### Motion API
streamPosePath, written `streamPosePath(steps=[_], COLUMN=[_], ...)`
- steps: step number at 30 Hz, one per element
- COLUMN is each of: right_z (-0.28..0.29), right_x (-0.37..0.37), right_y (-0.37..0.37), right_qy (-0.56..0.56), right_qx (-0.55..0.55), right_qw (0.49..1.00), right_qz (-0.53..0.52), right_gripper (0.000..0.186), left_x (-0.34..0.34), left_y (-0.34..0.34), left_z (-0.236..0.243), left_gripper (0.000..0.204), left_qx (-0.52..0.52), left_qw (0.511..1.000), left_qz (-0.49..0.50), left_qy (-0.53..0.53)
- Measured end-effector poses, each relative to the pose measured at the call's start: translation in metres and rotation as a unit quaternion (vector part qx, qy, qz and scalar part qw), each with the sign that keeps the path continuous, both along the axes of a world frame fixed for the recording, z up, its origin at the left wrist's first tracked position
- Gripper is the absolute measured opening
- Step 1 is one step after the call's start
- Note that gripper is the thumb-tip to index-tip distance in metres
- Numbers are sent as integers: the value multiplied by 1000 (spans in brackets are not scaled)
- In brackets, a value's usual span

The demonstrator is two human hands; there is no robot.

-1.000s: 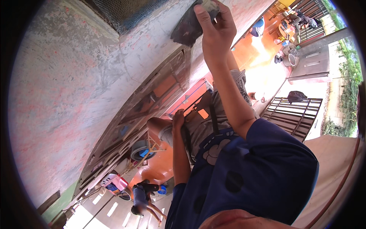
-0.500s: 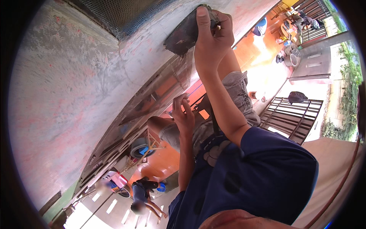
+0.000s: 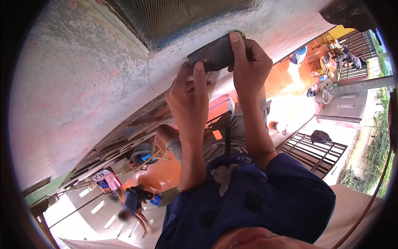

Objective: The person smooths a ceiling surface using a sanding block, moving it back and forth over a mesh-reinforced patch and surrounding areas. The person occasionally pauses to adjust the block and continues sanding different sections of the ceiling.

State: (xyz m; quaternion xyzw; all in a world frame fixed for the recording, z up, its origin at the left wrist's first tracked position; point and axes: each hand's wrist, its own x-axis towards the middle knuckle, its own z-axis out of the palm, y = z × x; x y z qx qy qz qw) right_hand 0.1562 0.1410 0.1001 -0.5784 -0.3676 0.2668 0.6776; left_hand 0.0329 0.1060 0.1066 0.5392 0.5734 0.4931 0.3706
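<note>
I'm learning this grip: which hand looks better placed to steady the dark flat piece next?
Probably the right hand: its thumb lies well over the dark flat piece near the right end. The left hand shows its thumb only at the lower-left edge; its grip is unclear.

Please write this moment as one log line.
left hand: holds dark sheet, left end | right hand: holds right end | wall: behind sheet | mesh: top of picture
</note>
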Motion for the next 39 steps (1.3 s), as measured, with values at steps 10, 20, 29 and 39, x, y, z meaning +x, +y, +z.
streamPosePath(steps=[10,20,29,39], right_z=[15,-5,2,2], right_x=[17,76,112,-3], right_y=[2,26,34,6], right_qy=[8,144,70,122], right_qx=[-82,8,27,-12], right_qw=[974,975,978,937], right_qz=[211,170,197,326], right_gripper=[36,23,20,25], left_x=[17,76,101,-7], left_y=[19,51,66,18], left_z=[-4,-4,-4,-18], left_gripper=[30,30,38,33], left_qx=[45,23,50,47], left_qw=[989,952,956,946], left_qz=[2,-141,-162,12], left_qy=[-143,-272,-238,-319])
